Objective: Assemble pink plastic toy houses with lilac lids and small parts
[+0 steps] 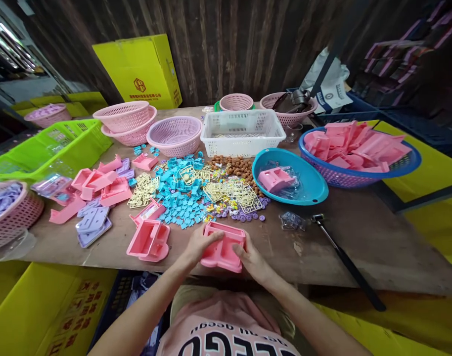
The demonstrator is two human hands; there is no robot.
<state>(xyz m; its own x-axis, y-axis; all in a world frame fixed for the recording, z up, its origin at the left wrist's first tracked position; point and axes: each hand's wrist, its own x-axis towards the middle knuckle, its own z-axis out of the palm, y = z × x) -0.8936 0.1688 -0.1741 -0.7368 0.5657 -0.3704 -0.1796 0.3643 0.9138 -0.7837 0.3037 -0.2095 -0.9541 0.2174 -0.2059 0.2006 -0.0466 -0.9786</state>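
Both my hands grip a pink plastic tray piece (223, 247) at the table's front edge. My left hand (200, 243) curls over its left side, thumb on top. My right hand (252, 259) clasps its right side. A similar pink tray piece (149, 240) lies just to the left on the wooden table (359, 237). Beyond my hands spread small blue parts (181, 193), cream-yellow part frames (226, 190), brown beads (235, 166) and purple discs (248, 215).
Pink and lilac baskets (175, 134), a white crate (242, 129), a blue bowl (289, 182) and a blue-rimmed basket of pink pieces (359, 148) stand behind. A hammer (340, 257) lies at right. Pink and lilac panels (96, 198) lie left, by a green bin (51, 148).
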